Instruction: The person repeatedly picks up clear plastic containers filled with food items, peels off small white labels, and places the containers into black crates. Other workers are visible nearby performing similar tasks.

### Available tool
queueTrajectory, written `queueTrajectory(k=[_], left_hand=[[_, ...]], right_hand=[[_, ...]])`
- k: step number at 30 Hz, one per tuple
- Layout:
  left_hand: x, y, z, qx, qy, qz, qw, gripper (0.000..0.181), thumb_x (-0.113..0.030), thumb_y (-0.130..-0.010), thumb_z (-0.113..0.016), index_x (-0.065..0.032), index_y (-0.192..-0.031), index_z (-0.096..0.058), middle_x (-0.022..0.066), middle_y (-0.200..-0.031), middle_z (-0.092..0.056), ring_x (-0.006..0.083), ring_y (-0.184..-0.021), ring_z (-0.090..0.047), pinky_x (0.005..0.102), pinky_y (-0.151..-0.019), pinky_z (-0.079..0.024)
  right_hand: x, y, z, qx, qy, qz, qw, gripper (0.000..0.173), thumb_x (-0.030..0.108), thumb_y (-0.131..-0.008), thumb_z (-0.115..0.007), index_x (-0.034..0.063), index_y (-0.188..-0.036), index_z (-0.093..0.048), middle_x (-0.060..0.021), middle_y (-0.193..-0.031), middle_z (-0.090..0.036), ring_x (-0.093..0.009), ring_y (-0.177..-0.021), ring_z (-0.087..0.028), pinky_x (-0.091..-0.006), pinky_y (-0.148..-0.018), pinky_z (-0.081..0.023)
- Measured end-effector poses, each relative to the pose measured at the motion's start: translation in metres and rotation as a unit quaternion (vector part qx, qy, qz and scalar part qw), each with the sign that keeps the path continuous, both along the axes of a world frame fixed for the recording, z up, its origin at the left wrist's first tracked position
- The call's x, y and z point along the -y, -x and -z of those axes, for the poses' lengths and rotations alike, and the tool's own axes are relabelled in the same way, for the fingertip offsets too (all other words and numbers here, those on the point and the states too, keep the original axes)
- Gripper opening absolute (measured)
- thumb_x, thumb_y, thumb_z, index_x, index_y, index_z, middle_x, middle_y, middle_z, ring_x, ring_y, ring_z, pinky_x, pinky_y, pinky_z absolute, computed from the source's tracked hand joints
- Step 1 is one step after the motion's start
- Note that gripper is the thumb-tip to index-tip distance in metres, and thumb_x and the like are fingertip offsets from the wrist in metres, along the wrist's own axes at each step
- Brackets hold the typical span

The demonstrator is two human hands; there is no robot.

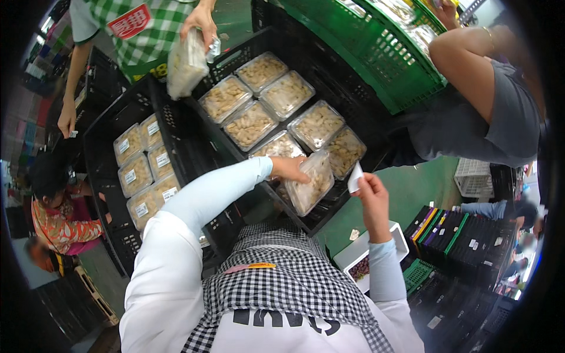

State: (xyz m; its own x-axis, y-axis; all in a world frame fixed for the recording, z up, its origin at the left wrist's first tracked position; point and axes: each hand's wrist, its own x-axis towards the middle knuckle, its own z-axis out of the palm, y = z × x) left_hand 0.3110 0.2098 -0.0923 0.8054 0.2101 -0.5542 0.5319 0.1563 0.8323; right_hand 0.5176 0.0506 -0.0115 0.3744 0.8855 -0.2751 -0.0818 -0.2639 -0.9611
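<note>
My left hand (289, 170) grips the edge of a clear plastic clamshell pack (310, 183) of pale brown food pieces, tilted above the near corner of a black plastic crate (324, 220). My right hand (373, 194) pinches a small white paper piece (355, 177) just right of that pack. Several similar packs lie flat in the crate, such as one pack (317, 125) without a visible label. In a second black crate (101, 176) at the left, packs (134, 175) bear white labels with writing.
A co-worker's hand (201, 24) holds upright packs over the crates. Another person's bent limb (463, 66) is at the upper right beside a green crate (375, 66). A white box (399, 240) with dark reddish fruit stands below my right hand. Black folded crates (463, 242) are stacked at right.
</note>
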Motion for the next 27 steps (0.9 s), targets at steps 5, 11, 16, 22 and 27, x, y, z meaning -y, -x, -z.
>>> queueTrajectory(k=[5, 11, 16, 22, 27], left_hand=[[0.019, -0.023, 0.076, -0.131, -0.282, 0.063, 0.948, 0.068, -0.038, -0.079, -0.067, 0.0026, -0.126, -0.040, 0.0148, -0.114, -0.055, 0.0264, -0.098, -0.060, 0.0346, -0.083, -0.048], [0.009, 0.029, -0.041, 0.108, 0.233, -0.470, 0.845, 0.024, -0.022, -0.091, -0.056, -0.0021, -0.104, -0.049, 0.0124, -0.091, -0.062, 0.0178, -0.076, -0.065, 0.0207, -0.052, -0.044], [0.064, 0.101, -0.073, 0.313, 0.329, -0.623, 0.638, 0.022, -0.023, -0.093, -0.055, -0.0040, -0.104, -0.058, 0.0138, -0.099, -0.065, 0.0239, -0.095, -0.063, 0.0351, -0.079, -0.052], [0.138, 0.196, -0.089, 0.248, 0.281, -0.807, 0.456, 0.019, -0.027, -0.091, -0.057, -0.0085, -0.088, -0.055, -0.0001, -0.056, -0.044, 0.0135, -0.050, -0.043, 0.0285, -0.054, -0.041], [0.159, 0.282, -0.071, 0.346, 0.225, -0.840, 0.353, 0.021, -0.026, -0.092, -0.051, -0.0108, -0.079, -0.050, -0.0046, -0.047, -0.029, 0.0075, -0.038, -0.025, 0.0235, -0.038, -0.022]], right_hand=[[0.000, 0.032, 0.009, -0.004, 0.033, -0.006, 0.999, 0.019, 0.012, -0.088, -0.062, -0.0005, -0.102, -0.062, 0.0020, -0.089, -0.062, -0.005, -0.079, -0.055, -0.0190, -0.071, -0.043], [-0.037, 0.088, 0.002, 0.193, -0.134, -0.084, 0.968, 0.017, 0.004, -0.083, -0.063, -0.0011, -0.099, -0.062, -0.0067, -0.093, -0.061, -0.014, -0.077, -0.060, -0.0248, -0.069, -0.048], [-0.044, 0.182, -0.026, 0.325, -0.336, -0.282, 0.838, 0.025, -0.006, -0.075, -0.061, -0.0017, -0.100, -0.058, -0.0148, -0.099, -0.057, -0.032, -0.087, -0.057, -0.0361, -0.077, -0.048], [-0.023, 0.266, -0.029, 0.256, -0.350, -0.553, 0.711, 0.041, 0.003, -0.076, -0.067, -0.0068, -0.114, -0.053, -0.0205, -0.114, -0.055, -0.036, -0.100, -0.055, -0.0391, -0.088, -0.046], [-0.003, 0.324, -0.034, 0.083, -0.157, -0.674, 0.717, 0.082, 0.026, -0.081, -0.071, -0.0018, -0.142, -0.024, -0.0242, -0.141, -0.032, -0.033, -0.133, -0.032, -0.0404, -0.108, -0.030]])
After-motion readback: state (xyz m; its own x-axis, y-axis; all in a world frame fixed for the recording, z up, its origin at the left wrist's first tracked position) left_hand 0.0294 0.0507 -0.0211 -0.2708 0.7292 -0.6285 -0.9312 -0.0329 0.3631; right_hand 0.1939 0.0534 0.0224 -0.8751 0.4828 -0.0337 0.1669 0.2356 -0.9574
